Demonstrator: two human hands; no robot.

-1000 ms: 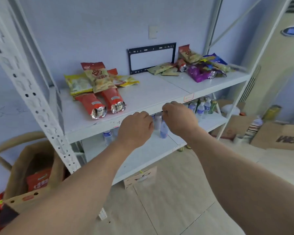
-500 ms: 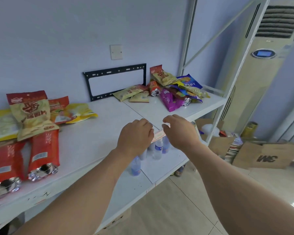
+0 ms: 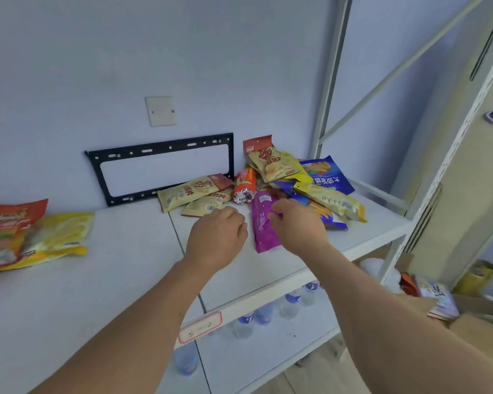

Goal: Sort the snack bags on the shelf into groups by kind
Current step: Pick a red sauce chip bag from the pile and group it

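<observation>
Head view looks down on a white shelf (image 3: 131, 251) where the snack bags sit in two lots: a jumbled heap at the right rear corner and a few red and yellow bags (image 3: 57, 234) set apart at the far left, likely a group begun. The right hand (image 3: 296, 226) lies over the purple bag (image 3: 264, 223), which sits at the front edge of the heap, so it is the easiest to lift free; its fingertips touch the bag's middle, but whether its grip has closed on the film I cannot tell. The left hand (image 3: 218, 237) hovers just beside the purple bag with fingers loosely curled and holding nothing, probably ready to steady or take a bag. Behind lie two beige chip bags (image 3: 188, 191), a red tube pack (image 3: 244, 184), and blue (image 3: 329, 177) and yellow bags (image 3: 329, 200) overlapping. Pulling the purple bag may drag the blue bag lying against it.
</observation>
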